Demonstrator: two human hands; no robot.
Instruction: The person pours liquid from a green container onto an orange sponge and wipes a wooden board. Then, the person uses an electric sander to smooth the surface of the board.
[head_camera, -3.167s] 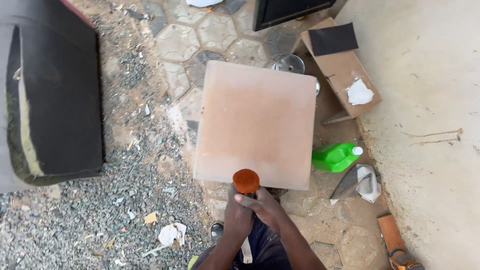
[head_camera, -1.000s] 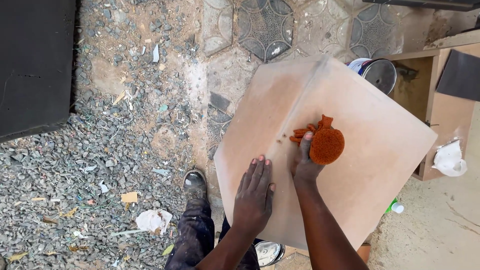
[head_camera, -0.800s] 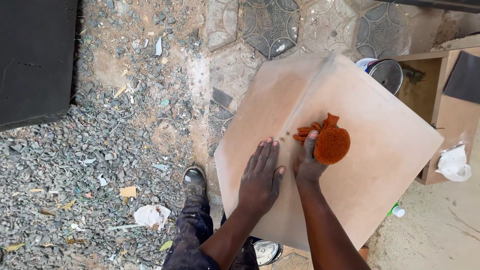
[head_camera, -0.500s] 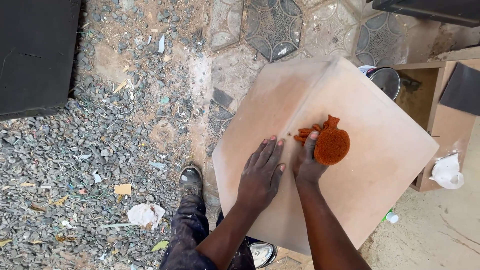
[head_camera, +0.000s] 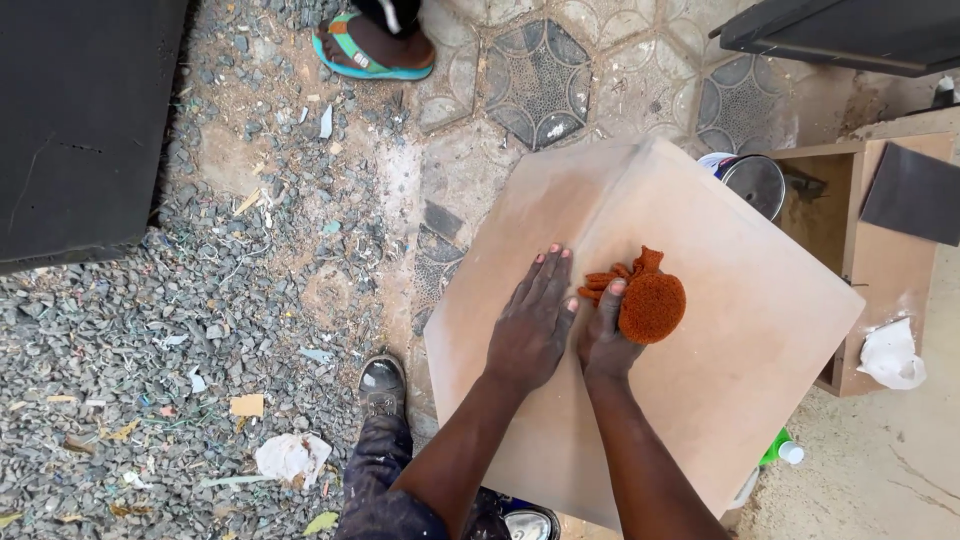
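Left hand (head_camera: 528, 325) lies flat, fingers spread, palm down on the tan board box (head_camera: 720, 330), just left of its ridge edge. Right hand (head_camera: 603, 335) is closed around an orange cloth pad (head_camera: 650, 305), pressing it onto the box face right of the ridge, hands nearly touching. A metal can (head_camera: 752, 182) sits just behind the box, a green bottle (head_camera: 778, 450) at its lower right corner.

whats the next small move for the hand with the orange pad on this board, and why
Probably sweep the orange pad in the right hand further along the pale board, away from the ridge. The pad sits just right of the board's ridge line, the wide face beyond it lies open, and the left hand presses flat beside it, steadying the board.
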